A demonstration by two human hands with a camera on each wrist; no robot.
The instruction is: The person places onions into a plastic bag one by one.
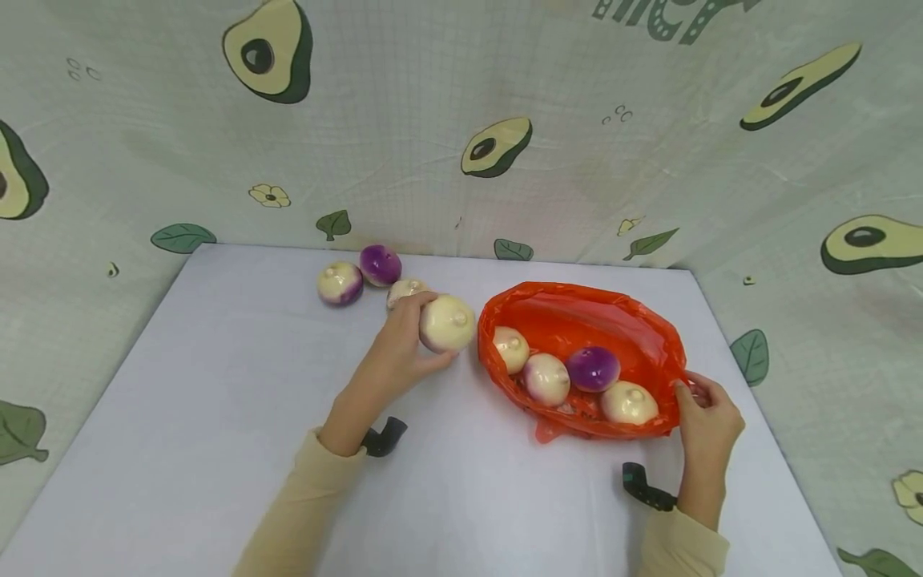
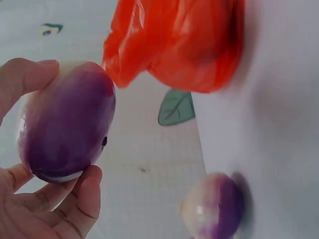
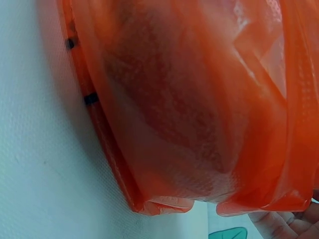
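My left hand (image 1: pixel 398 346) grips a cream-and-purple turnip (image 1: pixel 448 324) just left of the red plastic bag's rim. The left wrist view shows the purple side of this turnip (image 2: pixel 70 122), with the thumb on one side and fingertips on the other. Wide open, the red bag (image 1: pixel 577 300) holds several turnips, among them a mostly purple one (image 1: pixel 594 369) and a pale one (image 1: pixel 630 402). At the bag's right edge, my right hand (image 1: pixel 710 417) pinches the rim between thumb and fingers. In the right wrist view the bag (image 3: pixel 199 124) hides most of that hand.
Three turnips lie on the white table (image 1: pixel 216 377) at the back left: a two-toned one (image 1: pixel 340 283), a purple one (image 1: pixel 380 265) and a pale one (image 1: pixel 405 290) partly behind my left hand. An avocado-print cloth (image 1: pixel 404 104) hangs behind the table.
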